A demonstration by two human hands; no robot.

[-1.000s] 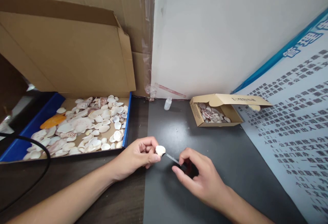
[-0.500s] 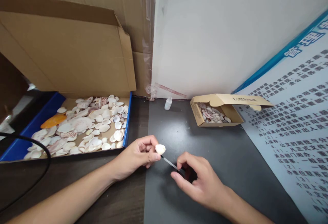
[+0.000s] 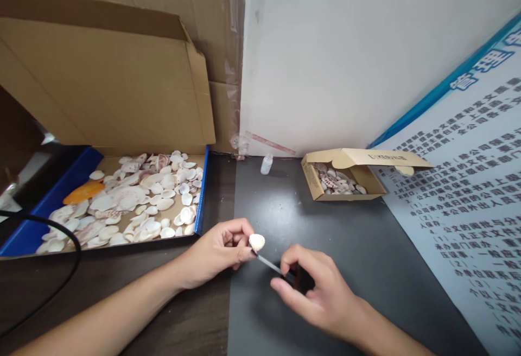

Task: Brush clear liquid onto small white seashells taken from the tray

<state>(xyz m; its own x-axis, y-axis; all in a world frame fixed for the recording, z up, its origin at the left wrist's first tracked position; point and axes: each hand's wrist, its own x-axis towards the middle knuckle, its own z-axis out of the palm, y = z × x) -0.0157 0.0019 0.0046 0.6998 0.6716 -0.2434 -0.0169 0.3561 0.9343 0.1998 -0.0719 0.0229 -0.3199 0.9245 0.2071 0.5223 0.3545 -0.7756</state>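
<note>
Pinching a small white seashell (image 3: 256, 242) with the left hand (image 3: 223, 248), over the table (image 3: 195, 318), right of the blue box (image 3: 202, 193) of shells (image 3: 129, 197). Grasping a thin grey stick (image 3: 269, 263) with the right hand (image 3: 319, 285), pointing its dark tip at the seashell.

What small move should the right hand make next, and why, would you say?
The right hand should perhaps ease the thin tool slightly away from the left thumb: its tip sits by the lower edge of the white shell that the left hand pinches, close to that thumb.
</note>
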